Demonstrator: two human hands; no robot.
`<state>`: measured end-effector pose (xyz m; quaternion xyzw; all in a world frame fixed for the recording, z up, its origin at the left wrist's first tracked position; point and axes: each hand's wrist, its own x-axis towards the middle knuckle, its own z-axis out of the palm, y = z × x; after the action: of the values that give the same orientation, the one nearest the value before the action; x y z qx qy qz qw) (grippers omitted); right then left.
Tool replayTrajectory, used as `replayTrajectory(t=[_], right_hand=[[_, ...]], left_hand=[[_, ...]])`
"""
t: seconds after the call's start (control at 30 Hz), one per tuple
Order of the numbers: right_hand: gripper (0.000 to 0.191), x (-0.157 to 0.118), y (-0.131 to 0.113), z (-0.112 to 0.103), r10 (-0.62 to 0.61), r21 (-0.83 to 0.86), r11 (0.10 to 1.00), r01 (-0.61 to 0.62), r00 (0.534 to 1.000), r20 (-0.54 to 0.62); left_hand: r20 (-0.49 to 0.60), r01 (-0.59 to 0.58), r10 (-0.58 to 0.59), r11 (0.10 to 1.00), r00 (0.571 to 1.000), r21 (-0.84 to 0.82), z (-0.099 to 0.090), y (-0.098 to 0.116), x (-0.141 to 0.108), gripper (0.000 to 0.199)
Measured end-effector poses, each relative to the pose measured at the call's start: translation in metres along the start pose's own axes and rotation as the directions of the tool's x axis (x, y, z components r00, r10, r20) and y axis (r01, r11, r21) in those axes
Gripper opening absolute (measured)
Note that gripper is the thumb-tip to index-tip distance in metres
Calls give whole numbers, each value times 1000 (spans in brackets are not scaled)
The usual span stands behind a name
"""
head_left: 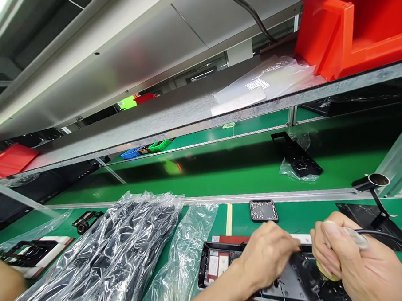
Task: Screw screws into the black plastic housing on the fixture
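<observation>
Now the right hand [358, 259] is pointing a tightly clamped corded tool [329, 275] down; the left hand [268, 255], grip unclear, is arching over the black casing [295, 281], stretching left to right.

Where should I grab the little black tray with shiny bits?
Probably pinch the black tray by its left and right rims, coming from above and keeping it level: it lies flat, its raised edge gives grip, and the shiny bits inside might spill.

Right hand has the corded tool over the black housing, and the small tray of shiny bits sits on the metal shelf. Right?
No: the head view shows the small tray on the green bench, beyond the left hand, not on the metal shelf. The rest stands.
</observation>
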<state>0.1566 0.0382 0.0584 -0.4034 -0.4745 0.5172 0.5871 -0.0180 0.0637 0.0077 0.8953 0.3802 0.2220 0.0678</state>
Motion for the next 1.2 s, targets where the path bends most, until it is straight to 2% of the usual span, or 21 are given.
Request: replayTrajectory(t=[0.07, 0.13, 0.23, 0.33, 0.43, 0.53, 0.7, 0.8, 0.9, 0.97, 1.1, 1.13, 1.2], right_hand=[[51, 0, 0, -1, 4, -3, 1000, -4, 1000, -5], [52, 0, 1, -1, 4, -12, 1000, -4, 1000, -6], [53, 0, 4, -3, 14, -23, 1000, -14, 1000, -4], [53, -1, 7, -5, 31, -23, 999, -31, 999, -8], [52, -1, 8, -5, 24, -20, 1000, -24, 1000, -13], [53, -1, 8, -5, 9, -41, 999, -9, 1000, -4], [55, -1, 6, -5, -5, -86, 996, 7, 1000, 28], [55, -2, 3, -4, -10, -86, 996, 12, 1000, 25], [54, -2, 3, -2, 9, -63, 998, -8, 1000, 17], [53, -2, 3, -2, 21, -53, 998, -20, 1000, 15], [53, -1, 1, 0, -13, -48, 999, 13, 1000, 17], [53, -1, 0, 0, -13, -41, 999, 13, 1000, 10], [54, -2, -3, 2, -3, -34, 999, 3, 1000, -10]], left_hand=[[-12, 213, -213, 977, 977, 24, -8, -19, 10, 26], [-24, 355, -354, 931, 935, 85, -12, -43, 19, 30], [10, 453, -461, 877, 888, 160, -6, -77, 31, 28], [39, 508, -524, 839, 851, 194, 6, -92, 37, 17], [56, 536, -548, 831, 834, 148, 14, -93, 38, 22], [67, 551, -553, 833, 830, 50, 11, -90, 38, 27], [49, 580, -581, 799, 813, -160, -5, -82, 37, 19], [55, 580, -605, 728, 794, -366, -20, -65, 31, 14], [111, 534, -587, 621, 802, -573, -35, -36, 14, 15], [161, 503, -570, 517, 806, -693, -41, -16, -2, 22], [268, 367, -560, 70, 784, -928, -39, 11, -29, 32], [286, 337, -555, -10, 781, -941, -37, 14, -33, 33], [302, 313, -543, -75, 783, -947, -33, 19, -38, 34]])
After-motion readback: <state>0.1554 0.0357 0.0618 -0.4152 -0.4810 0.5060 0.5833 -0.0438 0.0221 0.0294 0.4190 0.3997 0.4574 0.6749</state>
